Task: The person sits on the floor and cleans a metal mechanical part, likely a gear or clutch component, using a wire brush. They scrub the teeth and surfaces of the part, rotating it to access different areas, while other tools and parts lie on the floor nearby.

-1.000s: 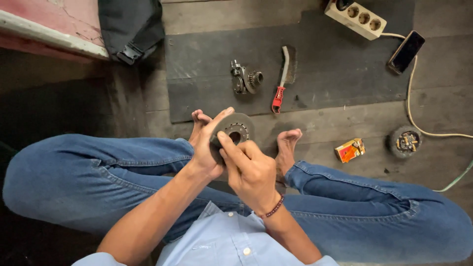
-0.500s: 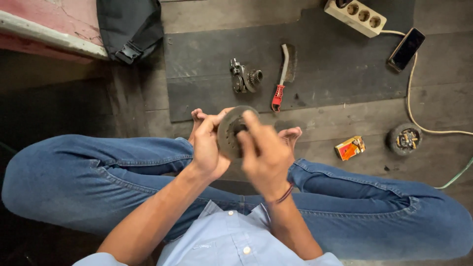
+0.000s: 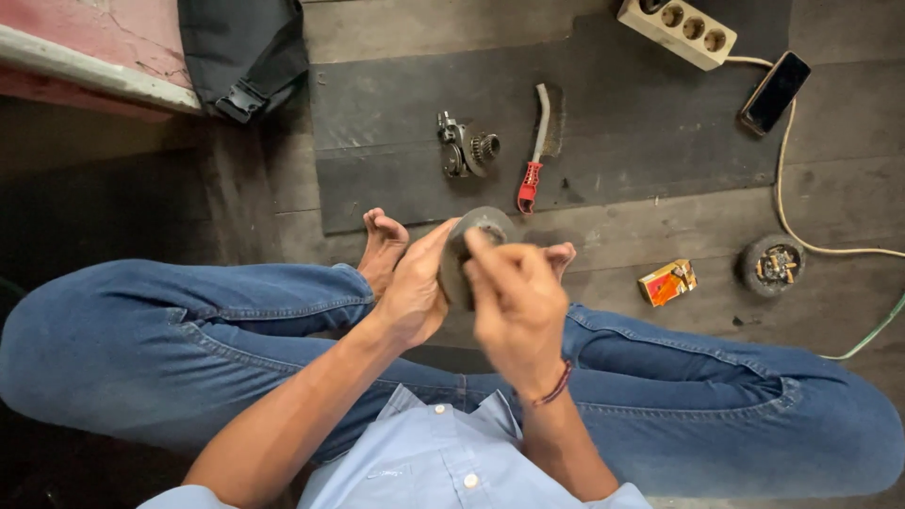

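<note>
Disc (image 3: 471,247): left hand (image 3: 415,287) grips its edge, right hand (image 3: 514,302) blurred, grip unclear; keep it braced, work the face evenly.

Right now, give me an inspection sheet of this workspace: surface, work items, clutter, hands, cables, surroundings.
Surface: worn wooden plank floor with a dark rubber mat laid on it.
Work items: round grey metal disc part, held up over the lap.
Clutter: red-handled wire brush, small metal gear assembly, orange packet, round dark tray holding small bits, black phone.
Hands: left hand grips the disc; right hand is at its face, blurred.
Cables: cream power strip with cream cord; green wire.
Surroundings: black bag, pink ledge.
</note>
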